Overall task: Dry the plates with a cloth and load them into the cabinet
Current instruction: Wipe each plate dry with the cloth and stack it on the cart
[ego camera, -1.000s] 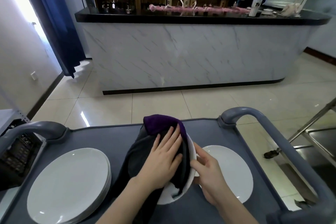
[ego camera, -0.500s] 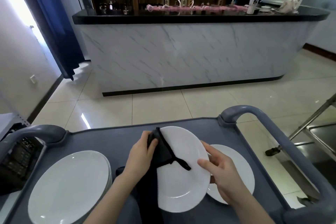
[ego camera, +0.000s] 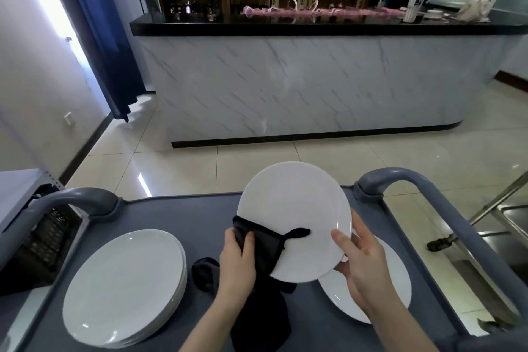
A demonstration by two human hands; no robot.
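Note:
A white plate (ego camera: pixel 294 208) is held tilted up above the grey cart top (ego camera: pixel 177 211). My right hand (ego camera: pixel 361 260) grips its right rim, thumb on the face. My left hand (ego camera: pixel 237 258) pinches a dark cloth (ego camera: pixel 267 243) against the plate's lower left edge, and the rest of the cloth hangs down onto the cart. A stack of white plates (ego camera: pixel 123 286) lies on the cart's left side. Another white plate (ego camera: pixel 383 291) lies flat on the right, partly hidden by my right hand.
The cart has curved grey handles at the left (ego camera: pixel 68 200) and right (ego camera: pixel 400 177). A marble-fronted bar counter (ego camera: pixel 314 80) with a black top stands across the tiled floor. A dark crate (ego camera: pixel 37 248) sits left of the cart, a steel frame (ego camera: pixel 503 208) to the right.
The cloth came off the plate's face and now bunches at its lower left edge. The plate has been raised and tipped more upright between both hands.

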